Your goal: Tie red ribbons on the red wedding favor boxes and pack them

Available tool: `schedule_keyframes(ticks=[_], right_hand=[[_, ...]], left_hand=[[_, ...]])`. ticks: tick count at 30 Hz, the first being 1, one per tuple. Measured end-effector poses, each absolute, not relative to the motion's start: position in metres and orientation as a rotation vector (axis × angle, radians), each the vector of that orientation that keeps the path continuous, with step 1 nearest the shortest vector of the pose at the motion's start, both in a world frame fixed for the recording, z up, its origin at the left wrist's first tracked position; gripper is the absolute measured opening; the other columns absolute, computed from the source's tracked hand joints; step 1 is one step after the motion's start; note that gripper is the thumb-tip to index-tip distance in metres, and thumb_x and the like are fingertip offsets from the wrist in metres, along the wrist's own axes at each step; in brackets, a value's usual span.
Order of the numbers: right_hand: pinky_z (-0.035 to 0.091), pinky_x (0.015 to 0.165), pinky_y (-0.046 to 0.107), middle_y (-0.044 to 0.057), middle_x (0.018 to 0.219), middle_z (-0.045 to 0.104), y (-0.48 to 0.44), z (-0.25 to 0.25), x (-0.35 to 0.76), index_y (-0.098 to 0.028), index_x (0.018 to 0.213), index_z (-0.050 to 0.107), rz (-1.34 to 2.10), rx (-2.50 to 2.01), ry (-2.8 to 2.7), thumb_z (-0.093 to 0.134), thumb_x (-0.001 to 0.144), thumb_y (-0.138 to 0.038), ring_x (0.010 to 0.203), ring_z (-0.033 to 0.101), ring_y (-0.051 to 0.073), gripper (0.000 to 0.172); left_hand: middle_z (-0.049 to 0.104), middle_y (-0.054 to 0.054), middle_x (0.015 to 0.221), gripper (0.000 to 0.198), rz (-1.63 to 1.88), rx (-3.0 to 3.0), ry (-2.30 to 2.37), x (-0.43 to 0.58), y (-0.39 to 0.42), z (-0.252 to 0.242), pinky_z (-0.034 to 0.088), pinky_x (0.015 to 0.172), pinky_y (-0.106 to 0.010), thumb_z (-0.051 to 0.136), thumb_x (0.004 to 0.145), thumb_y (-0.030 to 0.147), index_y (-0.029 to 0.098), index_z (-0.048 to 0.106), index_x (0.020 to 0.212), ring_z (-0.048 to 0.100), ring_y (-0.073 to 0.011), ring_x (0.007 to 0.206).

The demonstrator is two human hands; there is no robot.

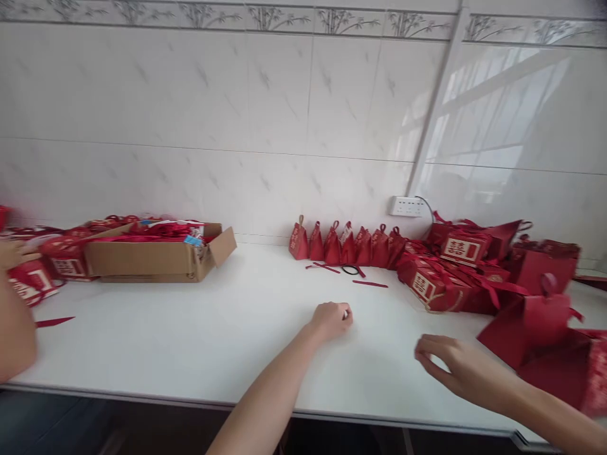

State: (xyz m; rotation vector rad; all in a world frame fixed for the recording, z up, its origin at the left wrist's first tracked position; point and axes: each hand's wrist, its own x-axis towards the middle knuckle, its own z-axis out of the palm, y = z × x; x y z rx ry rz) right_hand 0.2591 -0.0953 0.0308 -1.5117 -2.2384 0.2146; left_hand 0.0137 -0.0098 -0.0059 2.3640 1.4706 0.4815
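My left hand (332,321) rests on the white table (199,341) near its middle, fingers curled into a fist; a small pale thing shows at its tip, too small to name. My right hand (453,366) hovers just above the table to the right, fingers loosely bent and apart, holding nothing. It is nearest to a red paper gift bag (526,325) lying at the right. A row of small red pouch-shaped boxes (346,245) stands against the wall beyond both hands.
A pile of red gift boxes with ribbons (455,272) fills the right rear. An open cardboard box (156,256) of red items sits at left, with more red boxes (52,265) beside it. Another person's arm (14,316) shows at the left edge. Loose red strips (370,284) and a black band (349,270) lie mid-table.
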Motion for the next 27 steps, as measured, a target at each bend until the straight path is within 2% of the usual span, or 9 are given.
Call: schedule_keyframes(ticks=[4, 9, 13, 21, 27], right_hand=[[0.045, 0.064, 0.033, 0.005, 0.073, 0.067, -0.042, 0.02, 0.181, -0.024, 0.069, 0.06, 0.438, -1.392, -2.231, 0.04, 0.08, -0.04, 0.068, 0.06, 0.022, 0.027], [0.044, 0.059, 0.029, 0.003, 0.062, 0.06, 0.009, -0.002, 0.132, -0.022, 0.059, 0.049, 0.655, -1.364, -1.941, 0.037, 0.076, -0.042, 0.062, 0.056, 0.02, 0.029], [0.042, 0.056, 0.028, 0.001, 0.058, 0.054, 0.026, -0.016, 0.12, -0.023, 0.056, 0.044, 0.678, -1.352, -1.89, 0.036, 0.075, -0.046, 0.059, 0.051, 0.019, 0.031], [0.045, 0.058, 0.029, 0.0, 0.058, 0.053, 0.035, -0.026, 0.134, -0.024, 0.055, 0.045, 0.815, -1.343, -1.902, 0.037, 0.073, -0.057, 0.059, 0.05, 0.02, 0.039], [0.042, 0.058, 0.027, 0.0, 0.06, 0.052, 0.029, -0.021, 0.133, -0.023, 0.057, 0.045, 0.878, -1.339, -1.888, 0.037, 0.076, -0.053, 0.06, 0.048, 0.018, 0.037]], left_hand=[[0.07, 0.0, 0.084, 0.026, 0.534, 2.319, 1.496, 0.01, -0.006, -0.008, 0.046, 0.07, -0.027, 0.039, 0.083, 0.029, 0.023, 0.062, 0.094, 0.064, -0.017, 0.078], [0.069, -0.009, 0.093, 0.03, 0.592, 2.233, 1.594, 0.001, 0.004, -0.013, 0.048, 0.072, -0.032, 0.037, 0.084, 0.029, 0.018, 0.061, 0.099, 0.064, -0.023, 0.084], [0.069, -0.013, 0.095, 0.032, 0.602, 2.148, 1.667, -0.002, 0.009, -0.014, 0.049, 0.071, -0.034, 0.037, 0.082, 0.027, 0.015, 0.062, 0.097, 0.065, -0.0254, 0.085], [0.07, -0.012, 0.087, 0.034, 0.563, 2.065, 1.685, 0.006, 0.011, -0.017, 0.051, 0.069, -0.035, 0.039, 0.08, 0.033, 0.017, 0.064, 0.095, 0.065, -0.0251, 0.079], [0.07, -0.009, 0.084, 0.03, 0.538, 2.064, 1.704, 0.004, 0.01, -0.014, 0.049, 0.068, -0.032, 0.039, 0.079, 0.03, 0.018, 0.063, 0.092, 0.064, -0.0221, 0.075]])
